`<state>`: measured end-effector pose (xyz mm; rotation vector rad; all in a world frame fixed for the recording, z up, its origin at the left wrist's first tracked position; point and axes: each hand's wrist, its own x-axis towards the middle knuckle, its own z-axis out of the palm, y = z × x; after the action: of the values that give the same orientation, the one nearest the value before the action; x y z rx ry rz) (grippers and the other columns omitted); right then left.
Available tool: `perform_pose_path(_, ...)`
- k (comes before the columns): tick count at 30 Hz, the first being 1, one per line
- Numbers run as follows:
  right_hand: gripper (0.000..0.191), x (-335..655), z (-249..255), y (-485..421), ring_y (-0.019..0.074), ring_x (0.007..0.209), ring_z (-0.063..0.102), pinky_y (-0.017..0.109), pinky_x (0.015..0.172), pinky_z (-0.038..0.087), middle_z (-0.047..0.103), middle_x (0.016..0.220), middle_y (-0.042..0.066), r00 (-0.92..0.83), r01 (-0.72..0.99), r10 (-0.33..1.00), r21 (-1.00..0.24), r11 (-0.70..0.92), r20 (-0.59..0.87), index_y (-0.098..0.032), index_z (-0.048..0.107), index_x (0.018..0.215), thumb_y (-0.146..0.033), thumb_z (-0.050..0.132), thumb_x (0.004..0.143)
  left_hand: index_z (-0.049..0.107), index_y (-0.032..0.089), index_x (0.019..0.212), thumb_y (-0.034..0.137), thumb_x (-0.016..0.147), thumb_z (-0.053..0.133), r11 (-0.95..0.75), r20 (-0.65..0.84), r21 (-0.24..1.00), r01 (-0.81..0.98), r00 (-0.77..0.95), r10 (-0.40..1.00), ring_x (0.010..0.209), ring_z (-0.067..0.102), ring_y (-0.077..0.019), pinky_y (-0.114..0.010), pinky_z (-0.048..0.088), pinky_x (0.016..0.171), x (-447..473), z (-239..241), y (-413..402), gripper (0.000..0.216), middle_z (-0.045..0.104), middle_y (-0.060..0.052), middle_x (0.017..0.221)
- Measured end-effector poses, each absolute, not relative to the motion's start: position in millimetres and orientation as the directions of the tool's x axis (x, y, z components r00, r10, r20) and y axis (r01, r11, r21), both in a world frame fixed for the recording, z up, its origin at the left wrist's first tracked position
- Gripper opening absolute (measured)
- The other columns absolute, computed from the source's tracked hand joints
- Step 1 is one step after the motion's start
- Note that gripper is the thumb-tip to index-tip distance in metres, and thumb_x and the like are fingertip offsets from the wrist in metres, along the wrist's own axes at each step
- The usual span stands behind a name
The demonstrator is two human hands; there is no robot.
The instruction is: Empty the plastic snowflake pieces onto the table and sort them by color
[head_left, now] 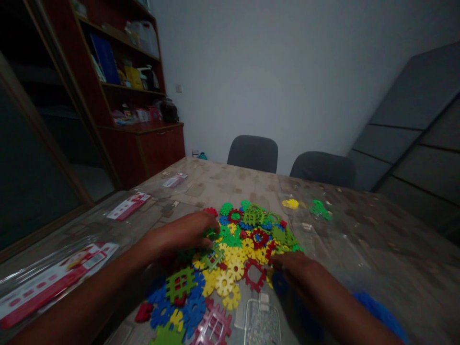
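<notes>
Pink grid piece (214,327) sits bottom middle — above, left hand (183,235) pinches green piece (210,234); right hand (291,266), farther right, grip hard to tell.

- Room dim; back wall (287,72) evenly lit, pale grey.
- Left edge near black beside cabinet (143,143).
- Left hand (187,232) and right hand (291,266) underexposed, softly blurred.
- Coloured pieces (247,239) vivid, fairly sharp.
- Table (377,230) film: faint sheen.
- Wide-angle bending at edges.
</notes>
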<state>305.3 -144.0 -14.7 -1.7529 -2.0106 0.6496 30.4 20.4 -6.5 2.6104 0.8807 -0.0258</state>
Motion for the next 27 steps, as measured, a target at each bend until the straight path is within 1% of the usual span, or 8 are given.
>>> perform_pose_path(5, 0.048, 256.0, -33.3, -124.9, 0.0278, 0.131, 0.050, 0.043, 0.111, 0.039, 0.054, 0.146, 0.012, -0.253, 0.831, 0.968, -0.512, 0.215, -0.003, -0.020, 0.054, 0.139, -0.020, 0.051, 0.091, 0.068, 0.018, 0.109, 0.034, 0.072, 0.085, -0.768, -0.207, 0.301, 0.565, 0.825, 0.525, 0.108, 0.060, -0.0280, -0.033, 0.047, 0.093, 44.7, -15.0, 6.5, 0.044, 0.063, -0.009, 0.117)
perform_pose_path(8, 0.060, 234.5, -33.0, -108.6, 0.0330, 0.139, 0.041, 0.048, 0.115, 0.032, 0.046, 0.152, 0.016, -0.264, 0.869, 0.963, -0.448, 0.209, -0.063, -0.014, 0.047, 0.146, -0.019, 0.060, 0.087, 0.064, 0.016, 0.112, 0.036, 0.069, 0.086, -0.785, -0.185, 0.272, 0.557, 0.830, 0.525, 0.107, 0.059, -0.0291, -0.035, 0.048, 0.093, 50.8, -25.8, 1.2, 0.052, 0.060, -0.011, 0.117)
perform_pose_path(10, 0.055, 226.2, -33.6, -98.8, 0.0357, 0.135, 0.043, 0.048, 0.112, 0.033, 0.052, 0.145, 0.019, -0.243, 0.889, 0.967, -0.417, 0.190, -0.078, -0.011, 0.054, 0.139, -0.019, 0.064, 0.085, 0.062, 0.016, 0.114, 0.035, 0.068, 0.086, -0.780, -0.182, 0.264, 0.567, 0.824, 0.537, 0.106, 0.059, -0.0294, -0.036, 0.048, 0.092, 51.6, -31.1, 0.3, 0.056, 0.059, -0.012, 0.117)
perform_pose_path(14, 0.026, 229.4, -40.6, -89.6, 0.0350, 0.117, 0.056, 0.043, 0.096, 0.043, 0.063, 0.123, 0.019, -0.194, 0.891, 0.978, -0.431, 0.144, -0.075, -0.012, 0.067, 0.105, -0.013, 0.068, 0.079, 0.059, 0.015, 0.112, 0.027, 0.070, 0.085, -0.780, -0.208, 0.251, 0.573, 0.819, 0.535, 0.109, 0.057, -0.0285, -0.036, 0.047, 0.093, 54.0, -28.5, -2.2, 0.050, 0.058, -0.012, 0.119)
perform_pose_path(16, 0.019, 238.2, -44.5, -89.1, 0.0291, 0.101, 0.061, 0.036, 0.083, 0.045, 0.067, 0.107, 0.013, -0.172, 0.878, 0.983, -0.463, 0.123, -0.064, -0.015, 0.064, 0.095, -0.009, 0.067, 0.077, 0.058, 0.015, 0.107, 0.023, 0.073, 0.082, -0.790, -0.233, 0.256, 0.558, 0.828, 0.509, 0.107, 0.057, -0.0273, -0.035, 0.047, 0.091, 57.2, -22.8, -4.9, 0.043, 0.059, -0.010, 0.115)
perform_pose_path(20, 0.015, 255.4, -48.1, -88.5, 0.0177, 0.076, 0.058, 0.026, 0.065, 0.037, 0.064, 0.082, 0.001, -0.157, 0.837, 0.987, -0.536, 0.112, -0.040, -0.020, 0.055, 0.079, -0.006, 0.061, 0.077, 0.056, 0.018, 0.100, 0.015, 0.073, 0.078, -0.819, -0.237, 0.285, 0.498, 0.864, 0.444, 0.105, 0.055, -0.0264, -0.035, 0.045, 0.091, 61.9, -16.4, -9.9, 0.035, 0.060, -0.007, 0.108)
perform_pose_path(24, 0.018, 264.5, -47.7, -86.2, 0.0141, 0.067, 0.054, 0.024, 0.059, 0.033, 0.059, 0.073, -0.003, -0.178, 0.797, 0.984, -0.591, 0.125, -0.032, -0.022, 0.048, 0.075, -0.011, 0.060, 0.083, 0.052, 0.020, 0.099, 0.007, 0.072, 0.072, -0.802, -0.203, 0.368, 0.470, 0.882, 0.424, 0.102, 0.056, -0.0233, -0.031, 0.044, 0.088, 60.4, -18.6, -9.9, 0.036, 0.060, -0.005, 0.108)
perform_pose_path(27, 0.016, 269.1, -44.9, -85.2, 0.0141, 0.067, 0.053, 0.024, 0.059, 0.033, 0.058, 0.072, -0.004, -0.165, 0.789, 0.986, -0.605, 0.109, -0.038, -0.022, 0.048, 0.077, -0.012, 0.058, 0.085, 0.051, 0.021, 0.097, 0.009, 0.074, 0.074, -0.772, -0.168, 0.400, 0.494, 0.868, 0.468, 0.096, 0.057, -0.0210, -0.028, 0.044, 0.080, 56.9, -18.3, -5.2, 0.035, 0.060, -0.002, 0.105)
